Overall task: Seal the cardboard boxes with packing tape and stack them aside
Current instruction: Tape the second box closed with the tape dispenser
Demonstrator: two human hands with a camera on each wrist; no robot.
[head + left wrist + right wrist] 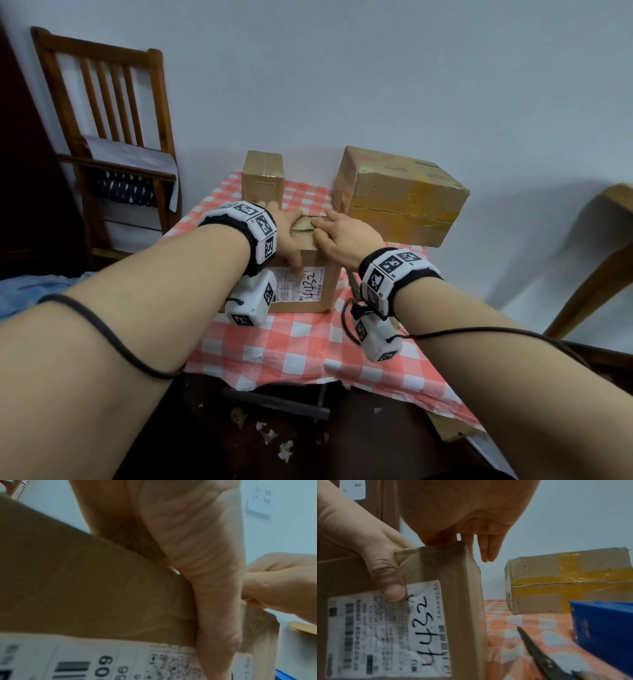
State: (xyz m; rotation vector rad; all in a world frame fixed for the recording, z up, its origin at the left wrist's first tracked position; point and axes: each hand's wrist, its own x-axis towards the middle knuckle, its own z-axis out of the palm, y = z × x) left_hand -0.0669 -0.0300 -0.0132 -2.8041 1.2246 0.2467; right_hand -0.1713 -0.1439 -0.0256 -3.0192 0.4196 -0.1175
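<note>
On the checked tablecloth (274, 346) a small labelled box (310, 274) is stood upright, long axis vertical, label facing the person. In front of the large taped box (400, 197), its top flaps are pressed by both hands. The left hand (291, 236) is laid flat, thumb down on the shipping label (385, 628). The right hand (346, 236) is spread, fingers straight. Scissors (544, 654) lie just right of the small box.
</note>
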